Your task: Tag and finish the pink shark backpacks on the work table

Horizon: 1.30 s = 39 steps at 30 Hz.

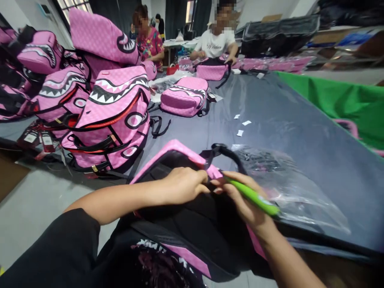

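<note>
A pink backpack (180, 154) with black lining lies open-side towards me at the near edge of the dark table (285, 132). My left hand (183, 185) is closed, pinching the pink top edge of the backpack near its black carry handle (223, 151). My right hand (246, 200) is closed around a green pen-like tool (258, 199), whose front end meets the same spot on the backpack edge. Both hands touch at the pink rim.
A pile of pink shark-mouth backpacks (114, 116) stands to the left; another one (184, 96) lies mid-table. Clear plastic bag (285, 188) rests to the right of my hands. Small white tags (243, 123) dot the table. Two people (217, 40) work at the far end. Green cloth (345, 100) covers the right.
</note>
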### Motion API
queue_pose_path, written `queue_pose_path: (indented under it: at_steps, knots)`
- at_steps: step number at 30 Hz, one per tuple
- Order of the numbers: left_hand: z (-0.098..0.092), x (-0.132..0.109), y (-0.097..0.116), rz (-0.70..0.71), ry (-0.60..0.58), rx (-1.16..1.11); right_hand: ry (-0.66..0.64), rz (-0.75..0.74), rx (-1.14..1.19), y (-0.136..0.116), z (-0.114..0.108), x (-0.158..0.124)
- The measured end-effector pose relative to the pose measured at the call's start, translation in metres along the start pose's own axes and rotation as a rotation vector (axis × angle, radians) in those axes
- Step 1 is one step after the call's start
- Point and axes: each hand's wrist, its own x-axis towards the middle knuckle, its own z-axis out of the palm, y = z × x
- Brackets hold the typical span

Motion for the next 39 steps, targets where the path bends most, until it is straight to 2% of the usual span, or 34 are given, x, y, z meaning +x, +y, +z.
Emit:
queue_pose_path:
  at_steps: [1, 3, 5, 6, 10, 14, 16, 20, 22, 25, 28, 31, 34, 36, 39]
  knots:
    - [0.007, -0.001, -0.010, 0.030, 0.026, -0.003, -0.010, -0.037, -0.073, 0.009, 0.006, -0.003]
    - [0.013, 0.001, -0.030, 0.106, 0.179, 0.086, 0.016, -0.138, -0.241, 0.023, 0.020, -0.009]
    - [0.009, 0.007, -0.044, 0.158, 0.307, 0.199, 0.052, -0.244, -0.379, 0.032, 0.033, -0.013]
    - [0.005, 0.012, -0.049, 0.170, 0.308, 0.228, 0.074, -0.286, -0.421, 0.035, 0.038, -0.015]
    - [-0.010, 0.047, -0.054, 0.201, 0.067, 0.255, 0.119, -0.335, -0.457, 0.035, 0.052, -0.029]
    - [-0.004, 0.073, -0.053, 0.126, -0.078, 0.406, 0.102, -0.302, -0.421, 0.030, 0.057, -0.051]
    - [0.003, 0.076, -0.054, 0.117, -0.070, 0.460, 0.078, -0.291, -0.402, 0.028, 0.058, -0.056]
    - [0.014, 0.068, -0.058, 0.377, 0.011, 0.475, 0.035, -0.260, -0.350, 0.029, 0.057, -0.049]
    - [0.019, 0.065, -0.058, 0.437, 0.014, 0.464, 0.056, -0.251, -0.325, 0.029, 0.056, -0.044]
    - [0.029, 0.067, -0.056, 0.369, -0.002, 0.488, 0.078, -0.237, -0.277, 0.033, 0.054, -0.041]
    - [0.037, 0.074, -0.052, 0.265, -0.045, 0.511, 0.014, -0.173, -0.213, 0.038, 0.048, -0.041]
    - [0.039, 0.077, -0.049, 0.203, -0.038, 0.504, -0.005, 0.010, -0.151, 0.041, 0.038, -0.038]
    - [0.039, 0.076, -0.047, 0.166, -0.025, 0.483, -0.011, 0.188, -0.211, 0.037, 0.029, -0.027]
    - [0.040, 0.075, -0.046, 0.115, -0.026, 0.457, -0.083, 0.186, -0.264, 0.034, 0.024, -0.015]
    - [0.041, 0.078, -0.046, 0.046, -0.026, 0.429, -0.187, 0.108, -0.244, 0.034, 0.017, 0.001]
